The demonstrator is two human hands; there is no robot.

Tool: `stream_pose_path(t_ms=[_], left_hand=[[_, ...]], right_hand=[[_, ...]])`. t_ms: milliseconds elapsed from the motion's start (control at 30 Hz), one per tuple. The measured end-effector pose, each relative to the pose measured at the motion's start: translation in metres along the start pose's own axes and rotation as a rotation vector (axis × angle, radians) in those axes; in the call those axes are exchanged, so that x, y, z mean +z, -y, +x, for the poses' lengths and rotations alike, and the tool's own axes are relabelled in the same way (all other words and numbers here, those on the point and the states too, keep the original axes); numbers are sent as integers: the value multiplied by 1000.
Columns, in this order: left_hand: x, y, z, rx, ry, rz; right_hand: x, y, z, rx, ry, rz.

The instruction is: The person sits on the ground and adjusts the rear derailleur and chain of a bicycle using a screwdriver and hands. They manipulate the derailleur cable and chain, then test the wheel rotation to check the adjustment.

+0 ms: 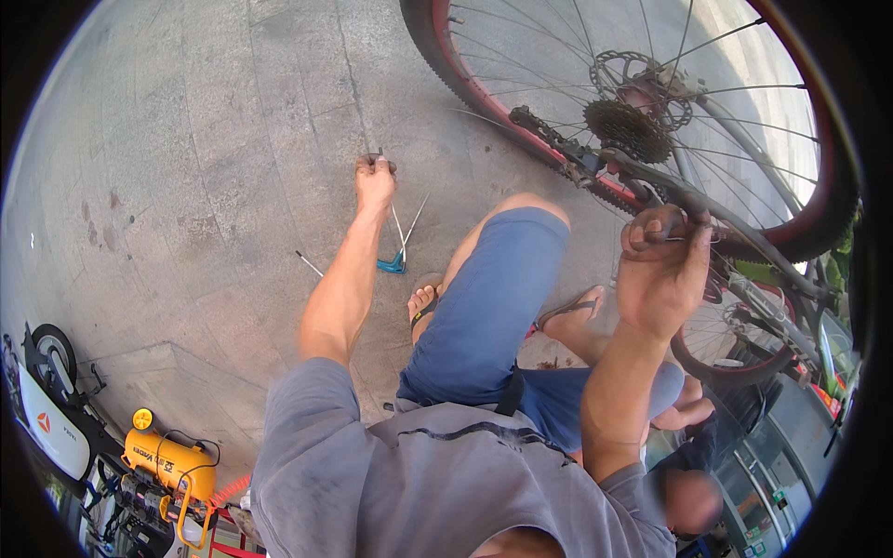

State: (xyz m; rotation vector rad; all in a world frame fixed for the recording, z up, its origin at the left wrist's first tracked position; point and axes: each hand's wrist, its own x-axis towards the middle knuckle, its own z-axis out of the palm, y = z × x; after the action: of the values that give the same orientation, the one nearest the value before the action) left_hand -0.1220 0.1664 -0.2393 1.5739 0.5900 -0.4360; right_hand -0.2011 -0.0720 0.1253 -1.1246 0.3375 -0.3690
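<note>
Head view: I look down through a fisheye lens at my own two arms, my blue shorts and grey shirt, over a grey paved ground (205, 139).
Far left: a white scooter (51, 414) stands at the lower edge, with a yellow air compressor (167, 465) just beside it.
Left hand: my left hand (375, 181) reaches forward and down near the ground, fingers curled tight around a small dark tool (374, 156) whose tip sticks out above the fist; I cannot tell what kind of tool it is.
Ground by the left hand: a blue-handled hex key set (395, 260) lies just right of my forearm, its thin metal arms fanned out; a single loose thin rod (309, 263) lies just left of the forearm.
Centre: my sandalled feet (423, 307) rest on the paving below my knee.
Right hand: my right hand (662, 270) is closed around the dark bicycle frame tube (744, 237), fingers wrapped over it.
Upper right: the rear wheel (521, 112), with red rim and black tyre, sits above my hand, its cassette (628, 128) and chain (549, 139) just left of my grip.
Lower right: another person's head shows, blurred.
</note>
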Motion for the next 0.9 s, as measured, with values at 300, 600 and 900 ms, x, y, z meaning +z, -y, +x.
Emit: stream_pose_path(t_ms=[300,600,900], left_hand=[[-15,-158,-24,-177,574,-1093],[-21,-294,-60,199,583,-877],[33,-293,-199,176,550,-616]], right_hand=[[6,-4,-23,60,6,50],[-84,12,-50,158,-166,42],[-128,-16,-70,273,-281,6]])
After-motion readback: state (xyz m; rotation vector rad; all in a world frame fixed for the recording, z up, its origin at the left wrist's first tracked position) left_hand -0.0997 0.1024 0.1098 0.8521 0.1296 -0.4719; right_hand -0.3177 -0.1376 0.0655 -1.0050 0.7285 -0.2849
